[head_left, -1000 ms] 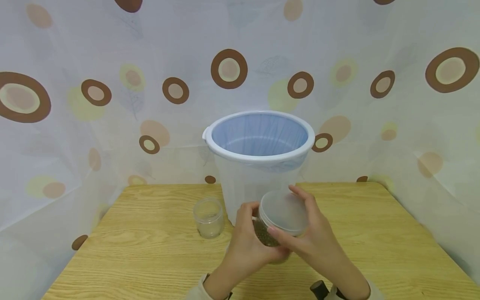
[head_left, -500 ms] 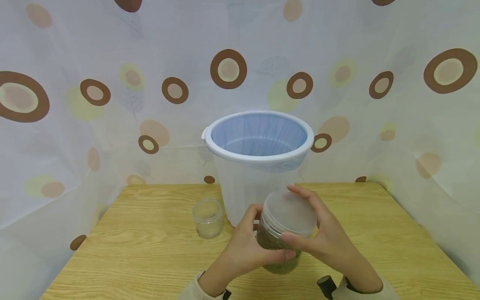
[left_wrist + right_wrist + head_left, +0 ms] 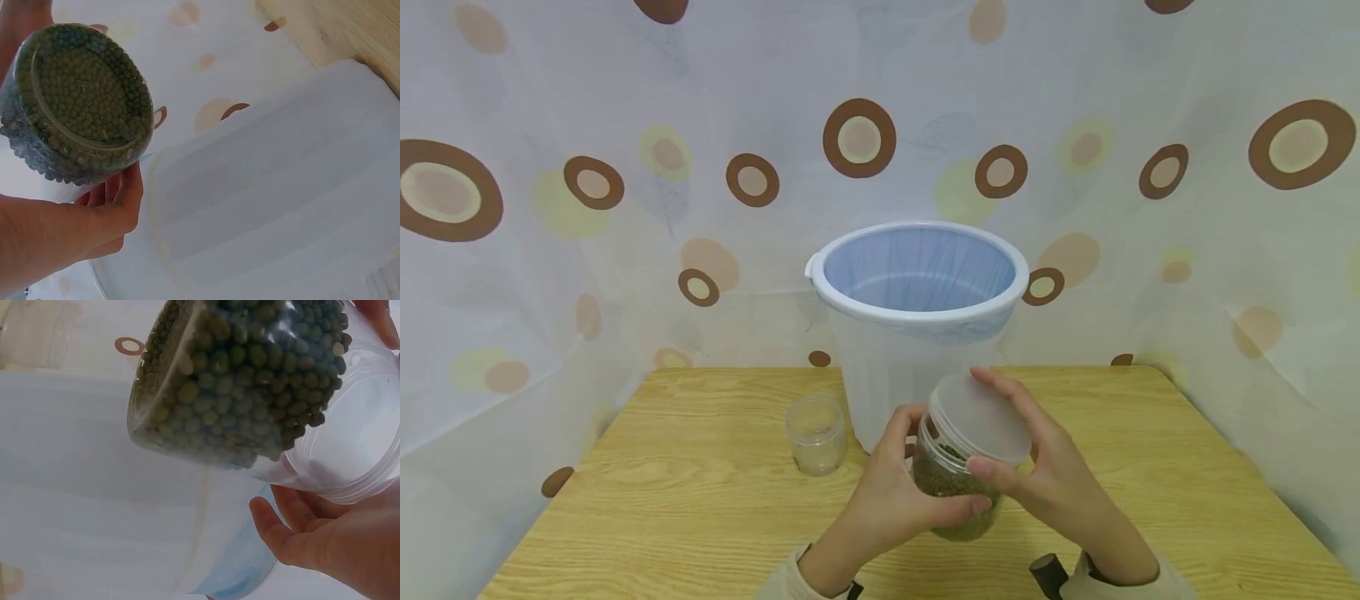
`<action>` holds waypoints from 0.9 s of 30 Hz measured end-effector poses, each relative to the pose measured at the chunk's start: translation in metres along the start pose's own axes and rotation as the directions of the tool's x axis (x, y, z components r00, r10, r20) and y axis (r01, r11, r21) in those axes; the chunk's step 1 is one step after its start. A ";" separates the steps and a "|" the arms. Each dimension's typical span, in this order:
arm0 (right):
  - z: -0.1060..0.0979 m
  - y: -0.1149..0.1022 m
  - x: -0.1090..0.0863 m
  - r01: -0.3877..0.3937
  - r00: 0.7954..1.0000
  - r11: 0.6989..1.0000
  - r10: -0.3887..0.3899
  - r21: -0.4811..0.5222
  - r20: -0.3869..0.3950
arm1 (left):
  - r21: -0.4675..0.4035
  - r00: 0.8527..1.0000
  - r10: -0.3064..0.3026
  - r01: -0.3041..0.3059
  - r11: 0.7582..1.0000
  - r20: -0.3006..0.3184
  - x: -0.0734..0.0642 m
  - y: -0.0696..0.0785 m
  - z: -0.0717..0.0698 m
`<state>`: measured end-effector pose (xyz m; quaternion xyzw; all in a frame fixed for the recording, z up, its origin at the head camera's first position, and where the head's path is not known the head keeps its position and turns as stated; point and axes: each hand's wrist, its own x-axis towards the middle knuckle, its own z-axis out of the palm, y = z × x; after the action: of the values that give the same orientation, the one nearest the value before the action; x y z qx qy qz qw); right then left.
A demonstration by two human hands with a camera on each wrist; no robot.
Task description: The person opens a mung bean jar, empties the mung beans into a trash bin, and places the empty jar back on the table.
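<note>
My left hand grips a clear jar round its side, thumb across the near face. Small green mung beans show through its base and wall in the left wrist view. The jar is held up off the table, tilted. On top of it sits a translucent screw lid; my right hand holds this lid by the rim, thumb at the near edge and fingers at the far side. A ribbed neck shows close under the lid.
A white bucket lined with a bluish bag stands right behind the hands. Left of it, a small clear open jar rests on the wooden table. A patterned sheet hangs behind and on both sides.
Both hands have shifted slightly right with the jar, and more of its side shows. The left thumb now lies lower across it. The bucket and small jar have stayed put.
</note>
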<state>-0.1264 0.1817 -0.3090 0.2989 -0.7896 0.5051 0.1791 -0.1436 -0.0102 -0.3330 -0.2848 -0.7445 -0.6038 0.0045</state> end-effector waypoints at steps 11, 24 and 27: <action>0.005 0.000 -0.001 -0.006 0.991 0.996 -0.005 -0.087 -0.133 | 0.016 1.000 -0.010 0.010 1.000 -0.016 -0.001 0.002 0.002; -0.006 0.001 -0.001 -0.004 0.979 1.000 0.003 -0.006 -0.206 | 0.019 1.000 -0.013 0.013 1.000 -0.026 -0.003 0.002 0.002; -0.010 0.001 -0.001 -0.015 0.971 0.999 0.021 0.028 -0.238 | 0.013 1.000 -0.013 0.013 1.000 -0.028 -0.004 0.001 0.002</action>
<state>-0.1267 0.1917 -0.3057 0.2310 -0.7584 0.5493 0.2641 -0.1393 -0.0100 -0.3340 -0.2713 -0.7503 -0.6027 0.0130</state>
